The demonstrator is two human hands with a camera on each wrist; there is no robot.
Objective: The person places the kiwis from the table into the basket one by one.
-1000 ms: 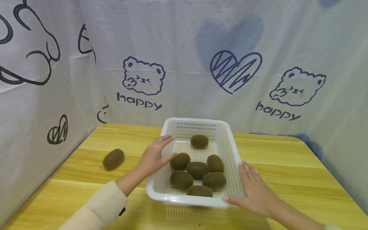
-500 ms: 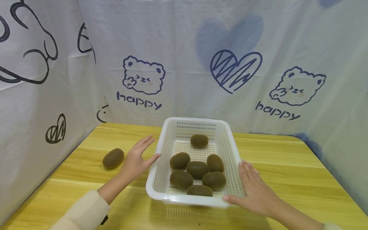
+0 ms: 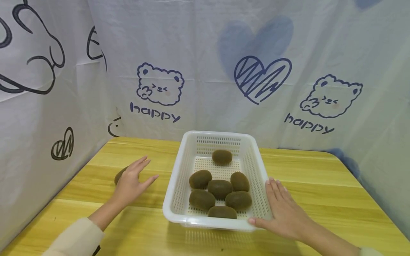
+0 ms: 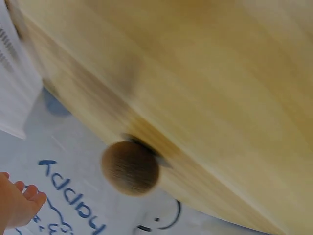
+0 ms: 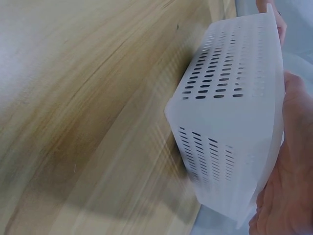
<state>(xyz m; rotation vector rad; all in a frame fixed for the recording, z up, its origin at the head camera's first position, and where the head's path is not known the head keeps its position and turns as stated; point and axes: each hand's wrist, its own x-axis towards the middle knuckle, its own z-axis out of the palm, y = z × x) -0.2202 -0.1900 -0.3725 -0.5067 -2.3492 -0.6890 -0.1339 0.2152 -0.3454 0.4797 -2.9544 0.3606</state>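
Out on the tabletop at the left lies a single brown kiwi (image 4: 130, 168), partly covered in the head view by my left hand (image 3: 130, 183). That hand hovers over or beside it with fingers extended and thumb spread, holding nothing; contact with the kiwi cannot be made out. A white perforated plastic basket (image 3: 175, 177) stands in the middle of the table, with several kiwis (image 3: 220, 189) inside. My right hand (image 3: 286, 213) rests against its near right corner. The straight fingers lie along the outer right side, and the thumb touches the front rim.
The yellow wood-grain table (image 3: 323, 188) reaches back to a white cloth backdrop (image 3: 205, 71) printed with bears and hearts. Another cloth wall (image 3: 29, 142) runs along the left table edge. Bare wood lies between the lone kiwi and the basket.
My left hand has left the basket's left side and moved left across the table to the lone kiwi. The right hand and the basket have stayed in place.
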